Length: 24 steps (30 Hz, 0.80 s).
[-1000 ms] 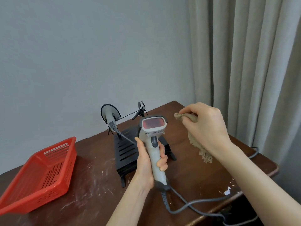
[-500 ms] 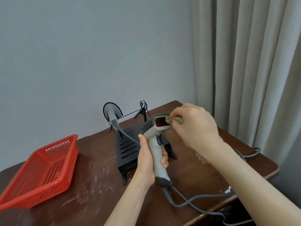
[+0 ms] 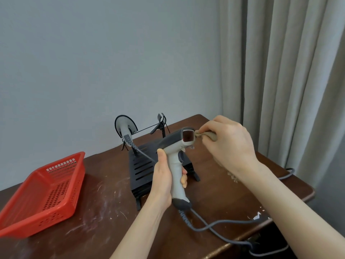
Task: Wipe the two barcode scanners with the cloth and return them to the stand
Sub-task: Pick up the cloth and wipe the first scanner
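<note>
Toward the left edge of the scuffed dark wooden table sits a red perforated plastic basket, and past it, near the back edge, a black slotted stand holds one grey corded barcode scanner, head uppermost. In front of the stand, the left hand is wrapped round the handle of the other grey-and-white corded scanner, held off the table, long axis near upright, red window facing right. The wipe turns on that window: the right hand, just beside it, pinches a bunched tan cloth against its right edge.
</note>
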Each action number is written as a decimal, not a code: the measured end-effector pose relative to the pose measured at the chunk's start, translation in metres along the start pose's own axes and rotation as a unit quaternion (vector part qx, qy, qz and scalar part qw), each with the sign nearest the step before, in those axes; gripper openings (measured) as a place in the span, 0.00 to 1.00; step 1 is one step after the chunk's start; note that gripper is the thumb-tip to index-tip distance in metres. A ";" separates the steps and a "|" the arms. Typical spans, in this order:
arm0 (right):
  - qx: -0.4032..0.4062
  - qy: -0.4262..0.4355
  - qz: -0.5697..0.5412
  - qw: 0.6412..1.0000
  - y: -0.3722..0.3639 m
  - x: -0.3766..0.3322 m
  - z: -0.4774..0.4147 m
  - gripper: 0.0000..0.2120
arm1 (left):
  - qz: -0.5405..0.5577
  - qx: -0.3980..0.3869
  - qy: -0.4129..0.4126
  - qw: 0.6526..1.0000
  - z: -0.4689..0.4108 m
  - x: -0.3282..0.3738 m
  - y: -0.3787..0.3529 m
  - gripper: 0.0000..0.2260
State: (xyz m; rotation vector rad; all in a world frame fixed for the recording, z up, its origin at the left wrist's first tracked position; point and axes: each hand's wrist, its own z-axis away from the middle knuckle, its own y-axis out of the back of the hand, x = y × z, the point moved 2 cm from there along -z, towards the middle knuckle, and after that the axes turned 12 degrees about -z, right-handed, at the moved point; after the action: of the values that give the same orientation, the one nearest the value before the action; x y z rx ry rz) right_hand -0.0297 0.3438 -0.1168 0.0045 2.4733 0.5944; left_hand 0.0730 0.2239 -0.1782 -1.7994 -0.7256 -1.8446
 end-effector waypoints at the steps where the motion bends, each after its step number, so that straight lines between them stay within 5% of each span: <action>1: 0.002 0.014 -0.003 1.000 -0.002 -0.001 0.001 0.06 | -0.004 0.000 0.001 1.000 0.000 0.000 -0.001 0.33; 7: -0.008 0.055 0.014 0.998 -0.008 0.000 0.000 0.07 | -0.027 0.002 0.003 1.000 0.001 0.001 0.000 0.32; 18: -0.161 0.036 0.089 0.982 -0.003 0.003 -0.006 0.10 | -0.064 0.015 -0.010 0.998 0.000 0.000 0.000 0.30; 24: -0.151 0.006 0.000 0.989 -0.003 0.009 -0.003 0.07 | -0.087 0.022 -0.027 0.996 0.000 0.000 0.000 0.31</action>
State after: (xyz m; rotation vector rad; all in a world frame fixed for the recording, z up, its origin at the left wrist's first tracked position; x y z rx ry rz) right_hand -0.0380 0.3412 -0.1207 -0.1190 2.3692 0.9649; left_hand 0.0727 0.2239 -0.1783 -1.8134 -0.9631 -1.8793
